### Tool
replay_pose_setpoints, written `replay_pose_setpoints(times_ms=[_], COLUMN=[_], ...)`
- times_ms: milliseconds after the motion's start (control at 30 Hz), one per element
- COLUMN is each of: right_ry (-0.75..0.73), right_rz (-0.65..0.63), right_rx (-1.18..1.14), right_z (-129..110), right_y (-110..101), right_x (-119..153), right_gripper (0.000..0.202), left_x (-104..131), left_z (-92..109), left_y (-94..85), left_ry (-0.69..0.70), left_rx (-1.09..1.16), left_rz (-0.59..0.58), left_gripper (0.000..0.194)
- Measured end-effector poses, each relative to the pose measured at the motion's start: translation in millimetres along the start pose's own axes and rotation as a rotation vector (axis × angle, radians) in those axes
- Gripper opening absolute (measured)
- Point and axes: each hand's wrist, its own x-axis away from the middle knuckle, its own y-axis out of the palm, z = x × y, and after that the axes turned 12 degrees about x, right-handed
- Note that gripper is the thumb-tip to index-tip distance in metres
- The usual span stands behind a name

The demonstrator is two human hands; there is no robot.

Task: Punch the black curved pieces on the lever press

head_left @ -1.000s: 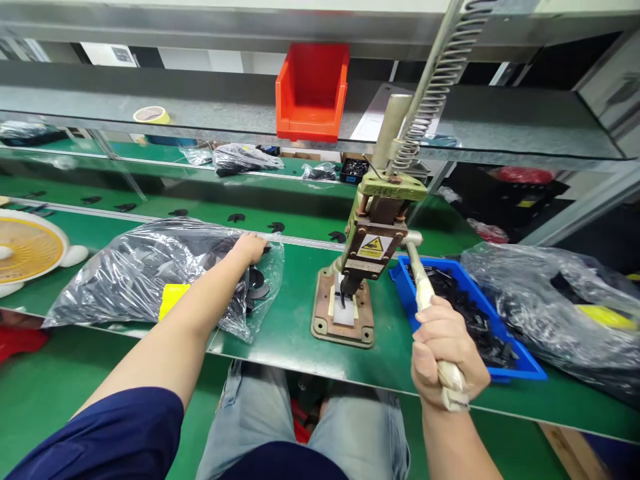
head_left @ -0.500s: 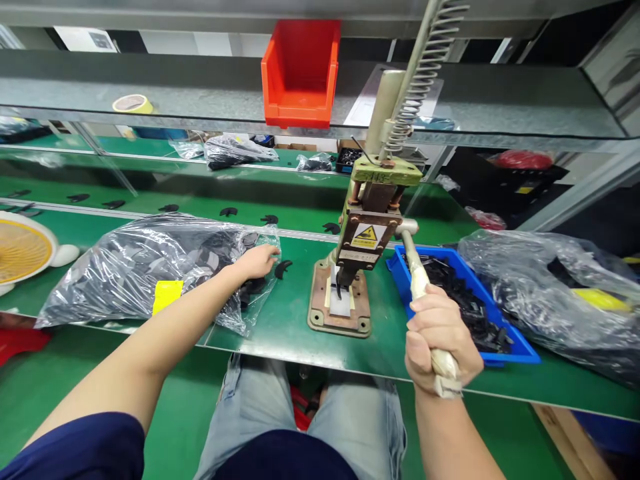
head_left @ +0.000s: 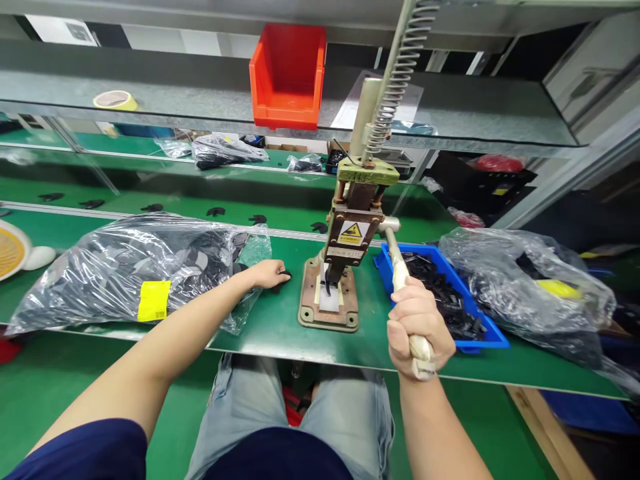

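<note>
My left hand (head_left: 269, 274) is closed on a small curved black piece (head_left: 285, 275), low over the green bench beside the mouth of a clear plastic bag (head_left: 107, 267) of black and grey pieces. My right hand (head_left: 420, 327) wraps round the taped lever handle (head_left: 399, 267) of a hand press (head_left: 356, 223). Under the press's ram, a thin black curved part (head_left: 327, 283) stands at the pale plate (head_left: 329, 299) on the base. Right of the press sits a blue tray (head_left: 487, 344) holding many small black parts.
A second clear bag (head_left: 525, 293) lies right of the tray. Behind the press runs a green belt with a row of black pieces (head_left: 215, 211). Overhead, a shelf carries a red bin (head_left: 287, 113) and a tape roll (head_left: 115, 101). A fan (head_left: 13, 250) stands at left.
My left hand has gone from above the bag's mouth to the black piece beside it and taken hold of it. My right hand stays on the lever. The whole view has shifted slightly.
</note>
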Motion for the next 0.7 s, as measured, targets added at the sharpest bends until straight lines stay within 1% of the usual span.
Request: replay_pose_setpoints(times_ms=[67,167,267,367,467,567,700], right_ry=[0.002,0.012,0.017,0.014,0.012,0.008,0.004], right_rz=[0.007,0.014,0.009,-0.001,-0.007,-0.002,0.003], right_rx=[-0.002,-0.004,-0.001,0.003,-0.002,-0.009,-0.01], right_z=[-0.2,-1.0,-2.3,-3.0,-2.9,-2.4,-1.9], right_y=[0.5,1.2,1.2,0.8,0.6,1.0,1.4], right_x=[0.2,0.1,-0.5,-0.9,-0.7,-0.7,-0.9], right_gripper=[0.019,0.018,0.019,0.019,0.019,0.018,0.017], left_x=[10.6,22.9,26.7,24.5,20.6,15.7,7.7], left_z=[12.4,33.8,52.0,61.8,64.5,64.4,64.4], left_y=[6.5,20.8,35.1,42.8,43.3,42.9,48.3], left_ry=[0.007,-0.017,-0.003,0.056,0.105,0.126,0.132], left_rx=[0.169,0.538,0.742,0.818,0.817,0.813,0.877], left_rz=[0.017,0.012,-0.056,-0.114,-0.119,-0.097,-0.029], left_gripper=[0.033,0.04,0.036,0.028,0.027,0.028,0.032])
